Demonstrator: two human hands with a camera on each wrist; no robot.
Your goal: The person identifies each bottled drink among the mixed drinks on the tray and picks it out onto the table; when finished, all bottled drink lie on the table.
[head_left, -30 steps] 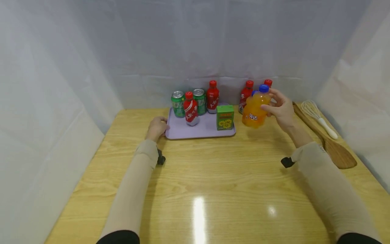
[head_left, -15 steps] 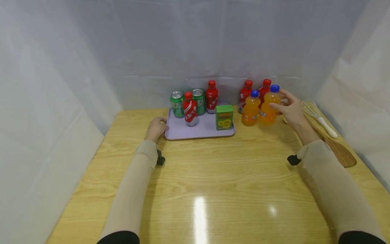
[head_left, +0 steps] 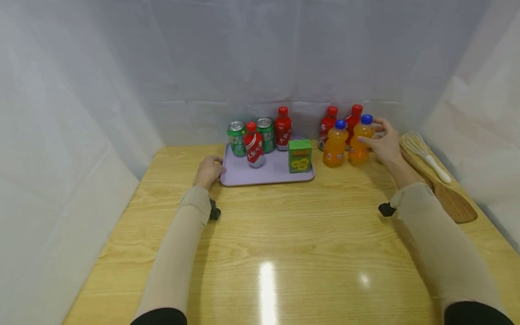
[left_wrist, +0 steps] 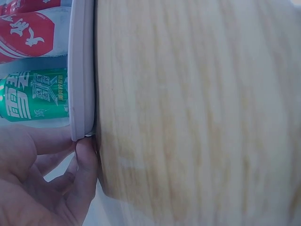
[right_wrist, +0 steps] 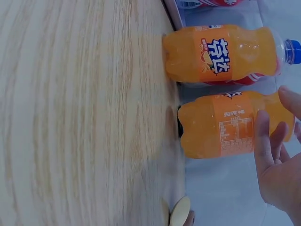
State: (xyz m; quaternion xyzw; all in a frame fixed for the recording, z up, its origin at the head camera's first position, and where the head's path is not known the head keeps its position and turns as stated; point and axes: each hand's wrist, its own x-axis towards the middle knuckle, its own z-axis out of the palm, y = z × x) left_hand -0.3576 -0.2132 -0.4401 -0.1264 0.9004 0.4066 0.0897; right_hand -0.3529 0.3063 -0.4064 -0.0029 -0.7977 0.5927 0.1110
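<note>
My left hand (head_left: 209, 171) pinches the left end of a lilac tray (head_left: 268, 177), its thumb and finger on the rim in the left wrist view. On the tray stand two green cans (head_left: 237, 139), two red-capped bottles (head_left: 254, 146) and a green carton with yellow flowers (head_left: 299, 156). My right hand (head_left: 385, 142) grips the upper part of an orange soda bottle (right_wrist: 211, 127) with a blue cap, thumb and fingers on either side. That bottle is upright at the table's back, just right of a second orange soda bottle (head_left: 335, 146).
Two more red-capped bottles (head_left: 328, 125) stand behind the orange ones. At the right lie a white-handled whisk (head_left: 430, 162) and a wooden spatula (head_left: 452, 205). White sheeting (head_left: 260, 58) rises behind the wooden table (head_left: 300, 234).
My right hand has carried its orange soda bottle from in front of the other one to the right, then down and slightly left beside it. The left hand stays on the tray.
</note>
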